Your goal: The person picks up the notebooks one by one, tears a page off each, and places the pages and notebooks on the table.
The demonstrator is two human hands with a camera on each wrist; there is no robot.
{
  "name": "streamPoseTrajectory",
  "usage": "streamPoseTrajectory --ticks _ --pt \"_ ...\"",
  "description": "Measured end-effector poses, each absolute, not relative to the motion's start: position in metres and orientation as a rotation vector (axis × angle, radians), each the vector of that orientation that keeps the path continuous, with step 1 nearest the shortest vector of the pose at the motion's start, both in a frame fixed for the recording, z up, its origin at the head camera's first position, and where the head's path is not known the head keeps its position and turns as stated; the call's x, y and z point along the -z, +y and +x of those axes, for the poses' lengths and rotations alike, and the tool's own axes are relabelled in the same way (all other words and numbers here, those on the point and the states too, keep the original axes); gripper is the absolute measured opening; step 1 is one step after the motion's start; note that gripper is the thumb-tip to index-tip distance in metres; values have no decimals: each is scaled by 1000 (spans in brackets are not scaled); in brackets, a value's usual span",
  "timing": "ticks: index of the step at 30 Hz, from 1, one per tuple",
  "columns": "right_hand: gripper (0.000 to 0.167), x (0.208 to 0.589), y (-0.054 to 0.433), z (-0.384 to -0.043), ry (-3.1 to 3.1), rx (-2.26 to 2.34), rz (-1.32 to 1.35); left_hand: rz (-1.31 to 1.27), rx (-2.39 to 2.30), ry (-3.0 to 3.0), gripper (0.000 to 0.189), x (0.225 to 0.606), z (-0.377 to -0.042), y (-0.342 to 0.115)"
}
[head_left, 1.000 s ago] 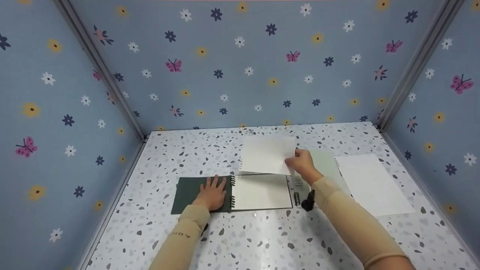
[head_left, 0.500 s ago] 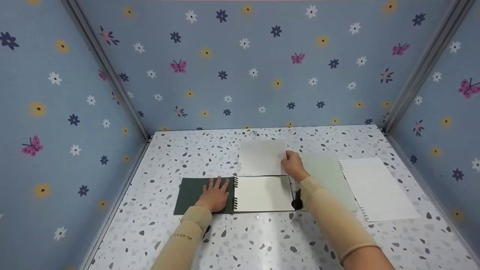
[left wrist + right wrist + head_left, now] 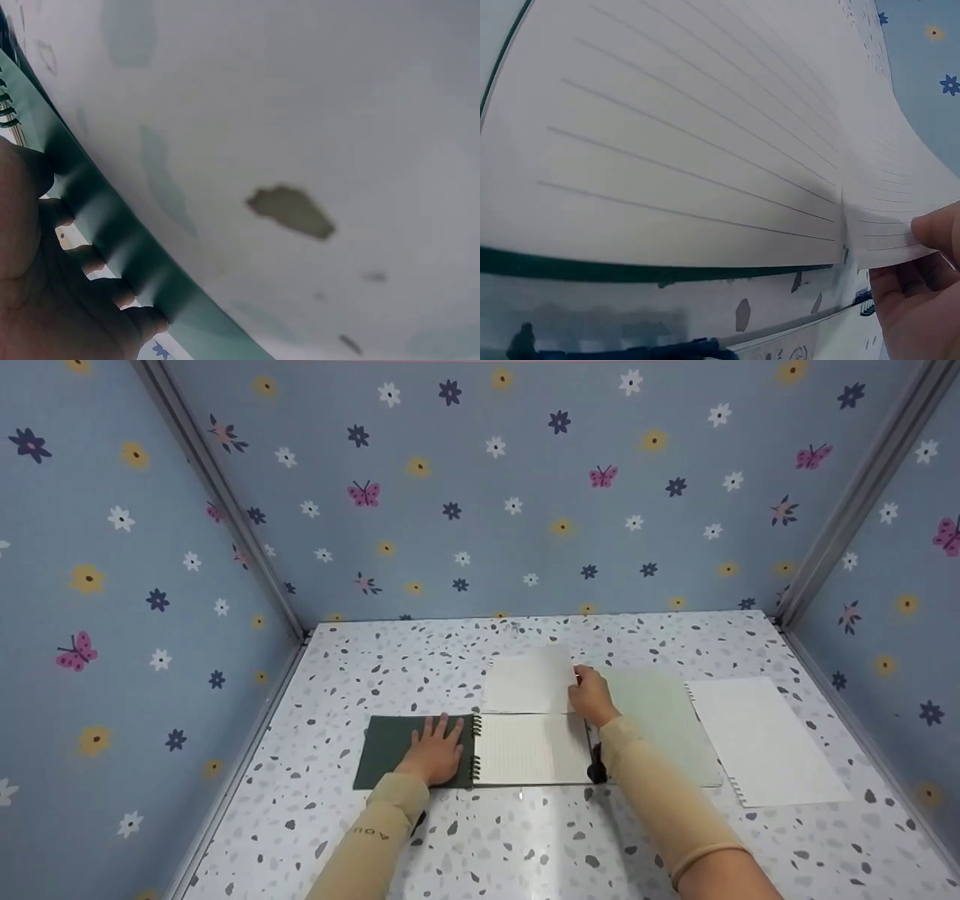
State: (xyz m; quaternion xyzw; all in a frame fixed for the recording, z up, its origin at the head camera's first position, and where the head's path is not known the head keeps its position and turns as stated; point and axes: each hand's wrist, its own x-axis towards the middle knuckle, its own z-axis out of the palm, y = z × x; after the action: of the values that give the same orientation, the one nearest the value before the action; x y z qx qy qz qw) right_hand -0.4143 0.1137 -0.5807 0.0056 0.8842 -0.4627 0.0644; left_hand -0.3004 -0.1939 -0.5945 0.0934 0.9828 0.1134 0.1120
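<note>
A ring-bound notebook lies spread on the table, its dark green cover [image 3: 381, 746] at the left and a lined page [image 3: 529, 750] right of the rings. My left hand [image 3: 433, 756] rests on the green cover with fingers spread; the left wrist view shows the fingers straight across green cover [image 3: 217, 322]. Just beyond the notebook is a lined sheet [image 3: 525, 682] with a torn, notched left edge. My right hand [image 3: 594, 697] pinches its right edge between thumb and fingers. In the right wrist view the held sheet [image 3: 889, 195] curves up beside the lined page [image 3: 682, 142].
Right of the notebook lies a pale green sheet [image 3: 656, 720], partly behind my right forearm. Farther right is a white sheet [image 3: 765, 742] with a notched left edge. Blue flowered panels [image 3: 480, 495] bound the speckled table [image 3: 405, 660] at the back and both sides.
My right hand has shifted left relative to the notebook, and the held sheet has come lower and closer to the notebook's far edge. The left hand stays on the cover. The view has shifted slightly.
</note>
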Motion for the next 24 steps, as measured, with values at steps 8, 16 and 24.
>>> streamPoseTrajectory --ticks 8,16,24 --pt "63 579 117 -415 2669 1357 -85 270 -322 2877 56 597 -303 -193" --pt "50 586 128 -413 2661 1420 122 265 -313 2874 56 601 -301 -192" --pt "29 590 117 -411 2750 1494 179 262 -343 2883 56 599 -299 -192"
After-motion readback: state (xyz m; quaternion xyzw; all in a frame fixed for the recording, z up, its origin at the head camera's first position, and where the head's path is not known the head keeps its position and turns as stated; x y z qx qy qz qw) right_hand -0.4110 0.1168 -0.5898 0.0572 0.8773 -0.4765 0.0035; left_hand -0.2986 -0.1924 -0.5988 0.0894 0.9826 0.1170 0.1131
